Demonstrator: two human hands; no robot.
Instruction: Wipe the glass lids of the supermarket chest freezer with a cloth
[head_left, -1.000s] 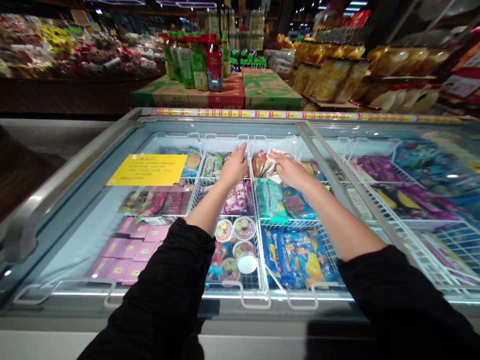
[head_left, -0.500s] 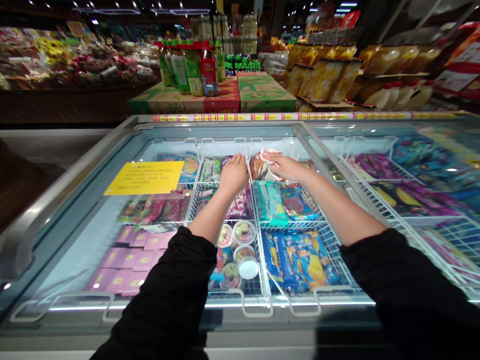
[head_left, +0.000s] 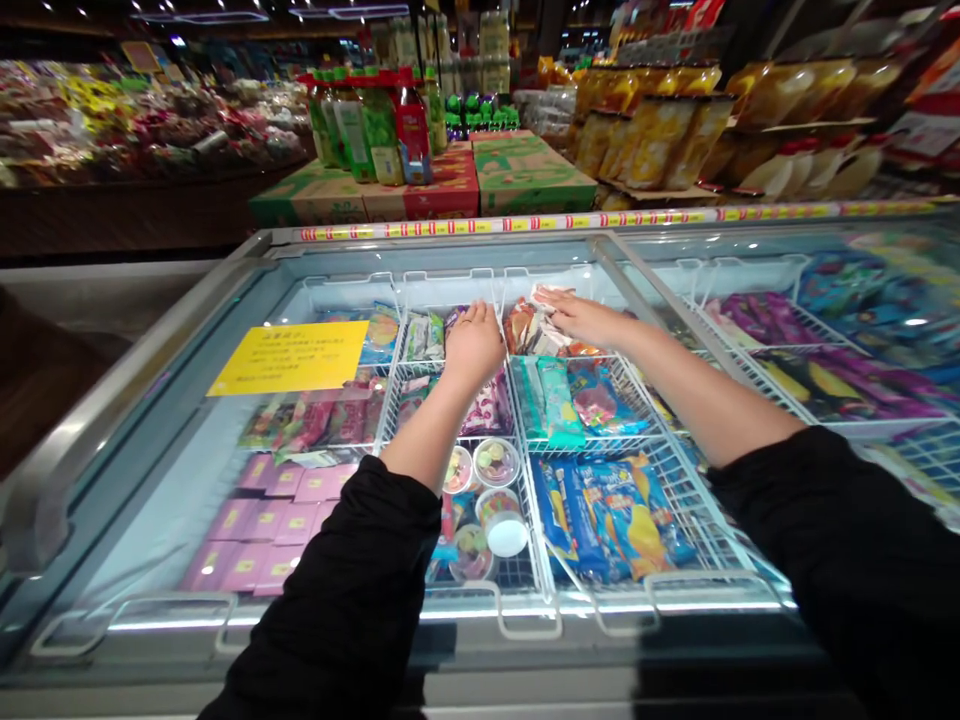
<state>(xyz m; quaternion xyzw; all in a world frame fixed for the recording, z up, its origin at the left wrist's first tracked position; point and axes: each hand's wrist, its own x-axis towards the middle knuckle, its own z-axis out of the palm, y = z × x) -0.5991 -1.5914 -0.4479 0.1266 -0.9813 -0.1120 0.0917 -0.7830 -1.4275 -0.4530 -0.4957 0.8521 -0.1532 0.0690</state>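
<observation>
My left hand (head_left: 475, 348) lies palm down with its fingers stretched out, apparently flat on the clear glass lid of a chest freezer (head_left: 266, 243). To its right, my right hand (head_left: 589, 318) presses a crumpled white and reddish cloth (head_left: 551, 294) against the glass near the far side. Part of the cloth is hidden under the fingers. Beneath the glass, wire baskets hold a teal ice cream packet (head_left: 559, 400), blue packets (head_left: 622, 510), clear-lidded cups (head_left: 496, 462) and pink boxes (head_left: 262, 522).
A yellow paper notice (head_left: 291, 357) is on the glass at the left. Along the far rim runs a price label strip (head_left: 450, 228). Behind it stand cartons (head_left: 532, 175), drink bottles (head_left: 379, 130) and jars of yellow fruit (head_left: 660, 140). A metal frame bar (head_left: 675, 315) divides the lid.
My right hand has slid a little to the right and away from me with the cloth. The left hand stays almost in place, and the view has shifted slightly.
</observation>
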